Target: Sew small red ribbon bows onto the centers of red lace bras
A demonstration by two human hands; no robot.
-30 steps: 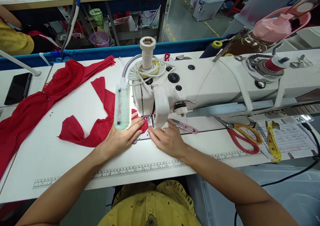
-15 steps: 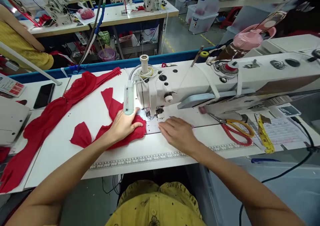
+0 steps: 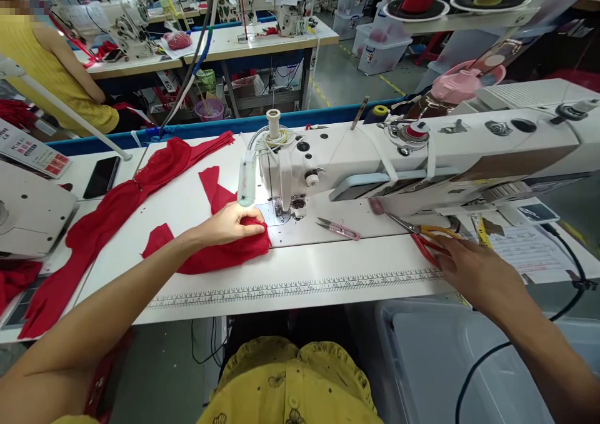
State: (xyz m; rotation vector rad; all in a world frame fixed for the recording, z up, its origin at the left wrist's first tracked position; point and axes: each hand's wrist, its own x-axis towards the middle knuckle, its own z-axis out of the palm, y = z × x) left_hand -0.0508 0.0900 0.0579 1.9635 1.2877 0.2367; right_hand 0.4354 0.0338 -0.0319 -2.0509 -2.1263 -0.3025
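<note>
From the head camera, a white sewing table with a printed ruler strip along its near edge carries a white industrial sewing machine. The left hand lies on a bunched piece of red fabric just left of the needle plate, fingers curled and pressed together onto the cloth. The right hand rests far to the right at the table edge, fingers loosely extended over the handles of the red-and-yellow scissors; whether it grips them cannot be told. Pink thread snips lie between the needle and the scissors. A long red garment stretches across the table's left part, near a black phone. A yellow measuring tape and a printed sheet lie to the right; the print is too small to read. A card with red blocks at the left is likewise unreadable.

Beyond a blue table edge stand more sewing tables and machines on a grey floor with yellow lines, plastic storage bins, and a person in a yellow top at the left.
</note>
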